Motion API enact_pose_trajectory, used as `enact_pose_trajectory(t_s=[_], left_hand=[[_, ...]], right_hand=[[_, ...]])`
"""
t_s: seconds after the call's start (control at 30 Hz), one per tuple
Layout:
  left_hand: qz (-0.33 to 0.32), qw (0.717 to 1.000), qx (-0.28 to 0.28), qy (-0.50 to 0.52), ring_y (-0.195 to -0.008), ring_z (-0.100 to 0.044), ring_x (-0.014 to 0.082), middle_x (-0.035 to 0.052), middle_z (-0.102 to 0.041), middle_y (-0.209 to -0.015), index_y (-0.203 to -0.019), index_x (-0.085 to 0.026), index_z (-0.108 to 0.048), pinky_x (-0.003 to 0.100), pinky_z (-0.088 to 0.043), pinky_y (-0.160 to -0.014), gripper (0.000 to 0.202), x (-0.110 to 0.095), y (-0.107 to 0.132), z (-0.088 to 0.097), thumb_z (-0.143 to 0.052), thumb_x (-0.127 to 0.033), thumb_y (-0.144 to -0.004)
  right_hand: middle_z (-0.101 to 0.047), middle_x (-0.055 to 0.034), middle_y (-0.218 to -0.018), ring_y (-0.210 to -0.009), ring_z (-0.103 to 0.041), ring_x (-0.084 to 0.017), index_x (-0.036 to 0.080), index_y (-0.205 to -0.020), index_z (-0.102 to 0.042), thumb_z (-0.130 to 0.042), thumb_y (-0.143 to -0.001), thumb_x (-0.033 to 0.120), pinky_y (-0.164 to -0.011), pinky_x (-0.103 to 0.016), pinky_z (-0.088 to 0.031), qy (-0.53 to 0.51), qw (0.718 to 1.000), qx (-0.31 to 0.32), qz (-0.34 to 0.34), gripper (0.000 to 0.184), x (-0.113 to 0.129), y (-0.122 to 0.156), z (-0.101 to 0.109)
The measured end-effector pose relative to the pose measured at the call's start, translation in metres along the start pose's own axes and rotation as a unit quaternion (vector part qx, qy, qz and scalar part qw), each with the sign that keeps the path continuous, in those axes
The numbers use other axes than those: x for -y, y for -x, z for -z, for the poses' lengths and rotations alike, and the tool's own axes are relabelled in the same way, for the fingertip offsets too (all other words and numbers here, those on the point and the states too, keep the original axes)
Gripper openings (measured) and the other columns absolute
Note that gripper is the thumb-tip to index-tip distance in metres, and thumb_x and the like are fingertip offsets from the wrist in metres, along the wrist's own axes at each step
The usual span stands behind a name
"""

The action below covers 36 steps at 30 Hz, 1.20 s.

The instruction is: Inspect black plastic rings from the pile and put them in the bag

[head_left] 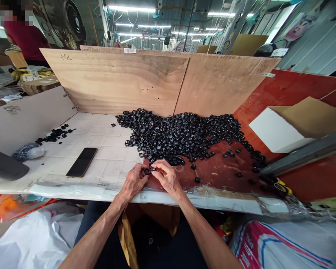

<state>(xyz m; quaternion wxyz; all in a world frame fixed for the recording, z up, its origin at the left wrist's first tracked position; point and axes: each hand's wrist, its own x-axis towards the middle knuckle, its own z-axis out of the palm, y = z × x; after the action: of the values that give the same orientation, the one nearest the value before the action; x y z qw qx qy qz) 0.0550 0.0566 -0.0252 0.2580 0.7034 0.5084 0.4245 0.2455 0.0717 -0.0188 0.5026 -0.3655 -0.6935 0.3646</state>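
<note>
Both of my hands meet at the table's front edge, just in front of a big pile of small black rings point(182, 132). My left hand point(134, 181) pinches one small black ring point(147, 171) between thumb and fingers. My right hand point(166, 175) is curled beside it, its fingertips closed on another small black piece point(152, 168). The two hands almost touch. A few loose black rings point(197, 180) lie on the red-brown board to the right of my right hand.
A black phone point(82, 161) lies flat to the left on the white tiled surface. A smaller heap of black parts point(56, 135) and a plastic bag point(29, 151) sit at far left. Plywood walls point(114, 80) enclose the back. A cardboard box point(296, 123) stands right. Another person point(25, 37) stands far left.
</note>
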Motion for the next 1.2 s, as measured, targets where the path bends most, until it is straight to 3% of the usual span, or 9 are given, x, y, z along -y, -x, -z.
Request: enact_pose_trajectory(t_s=[0.2, 0.33, 0.57, 0.7, 0.8, 0.9, 1.0, 1.13, 1.2], left_hand=[[0.020, 0.997, 0.006, 0.079, -0.087, -0.071, 0.0173, 0.0012, -0.071, -0.101, -0.111, -0.023, -0.060, 0.032, -0.058, -0.083, 0.029, -0.005, 0.004, 0.004, -0.072, -0.025, -0.085], [0.051, 0.986, 0.030, 0.154, -0.089, -0.073, 0.0182, 0.0018, -0.073, -0.100, -0.111, -0.023, -0.060, 0.032, -0.061, -0.081, 0.027, -0.008, 0.005, 0.006, -0.072, -0.031, -0.089], [-0.050, 0.995, 0.007, 0.084, -0.101, -0.072, 0.0207, 0.0049, -0.072, -0.107, -0.108, -0.022, -0.067, 0.036, -0.060, -0.092, 0.017, 0.000, 0.003, 0.006, -0.070, -0.028, -0.092], [-0.091, 0.993, 0.013, 0.069, -0.105, -0.071, 0.0216, 0.0061, -0.072, -0.110, -0.110, -0.023, -0.069, 0.038, -0.059, -0.094, 0.018, 0.004, 0.003, 0.005, -0.071, -0.028, -0.093], [-0.076, 0.993, 0.016, 0.094, -0.104, -0.071, 0.0216, 0.0063, -0.072, -0.110, -0.108, -0.022, -0.069, 0.037, -0.060, -0.093, 0.017, 0.002, 0.002, 0.004, -0.071, -0.030, -0.094], [-0.051, 0.992, 0.007, 0.119, -0.099, -0.072, 0.0207, 0.0053, -0.072, -0.107, -0.107, -0.022, -0.068, 0.035, -0.061, -0.090, 0.018, 0.000, 0.003, 0.005, -0.072, -0.032, -0.093], [-0.044, 0.993, 0.015, 0.113, -0.101, -0.072, 0.0213, 0.0057, -0.072, -0.108, -0.107, -0.022, -0.068, 0.036, -0.061, -0.091, 0.018, 0.000, 0.003, 0.005, -0.072, -0.033, -0.093], [-0.024, 0.992, 0.013, 0.124, -0.103, -0.071, 0.0219, 0.0062, -0.072, -0.108, -0.106, -0.021, -0.067, 0.038, -0.059, -0.094, 0.019, 0.002, 0.003, 0.004, -0.071, -0.034, -0.093], [-0.015, 0.991, 0.013, 0.135, -0.104, -0.071, 0.0221, 0.0064, -0.073, -0.109, -0.105, -0.021, -0.067, 0.038, -0.059, -0.094, 0.020, 0.001, 0.003, 0.004, -0.072, -0.035, -0.092]], right_hand=[[-0.076, -0.0037, -0.099, -0.086, -0.069, -0.020, 0.023, -0.103, -0.076, -0.069, -0.089, 0.020, -0.080, -0.031, -0.053, 0.063, 0.998, 0.014, -0.005, 0.016, 0.000, 0.000, -0.002], [-0.076, -0.0038, -0.102, -0.092, -0.071, -0.020, 0.024, -0.103, -0.077, -0.069, -0.090, 0.019, -0.084, -0.030, -0.053, 0.053, 0.998, 0.018, 0.000, 0.015, 0.000, 0.000, -0.002], [-0.075, -0.0054, -0.095, -0.086, -0.070, -0.020, 0.022, -0.099, -0.077, -0.066, -0.097, 0.027, -0.079, -0.029, -0.052, 0.093, 0.995, 0.012, 0.044, 0.012, -0.007, -0.001, -0.004], [-0.069, -0.0036, -0.077, -0.072, -0.064, -0.017, 0.021, -0.083, -0.073, -0.057, -0.102, 0.030, -0.072, -0.028, -0.049, 0.127, 0.990, 0.015, 0.054, 0.027, -0.008, 0.000, -0.007], [-0.068, -0.0016, -0.077, -0.062, -0.060, -0.015, 0.020, -0.101, -0.072, -0.061, -0.099, 0.032, -0.062, -0.026, -0.048, 0.107, 0.994, -0.003, 0.034, 0.016, -0.004, 0.001, -0.007], [-0.070, -0.0029, -0.084, -0.067, -0.063, -0.016, 0.020, -0.114, -0.069, -0.064, -0.095, 0.030, -0.062, -0.025, -0.050, 0.091, 0.995, 0.011, 0.034, 0.022, -0.001, 0.003, -0.006], [-0.066, -0.0014, -0.071, -0.066, -0.063, -0.017, 0.020, -0.098, -0.072, -0.061, -0.097, 0.030, -0.063, -0.025, -0.049, 0.110, 0.993, 0.010, 0.045, 0.014, -0.004, 0.004, -0.005], [-0.054, 0.0014, -0.056, -0.053, -0.049, -0.013, 0.021, -0.063, -0.057, -0.057, -0.100, 0.037, -0.057, -0.025, -0.041, 0.168, 0.984, -0.002, 0.061, 0.041, -0.008, 0.003, -0.008], [-0.056, 0.0006, -0.058, -0.054, -0.050, -0.013, 0.021, -0.064, -0.056, -0.057, -0.100, 0.038, -0.058, -0.025, -0.042, 0.161, 0.986, 0.000, 0.048, 0.040, -0.005, 0.002, -0.008]])
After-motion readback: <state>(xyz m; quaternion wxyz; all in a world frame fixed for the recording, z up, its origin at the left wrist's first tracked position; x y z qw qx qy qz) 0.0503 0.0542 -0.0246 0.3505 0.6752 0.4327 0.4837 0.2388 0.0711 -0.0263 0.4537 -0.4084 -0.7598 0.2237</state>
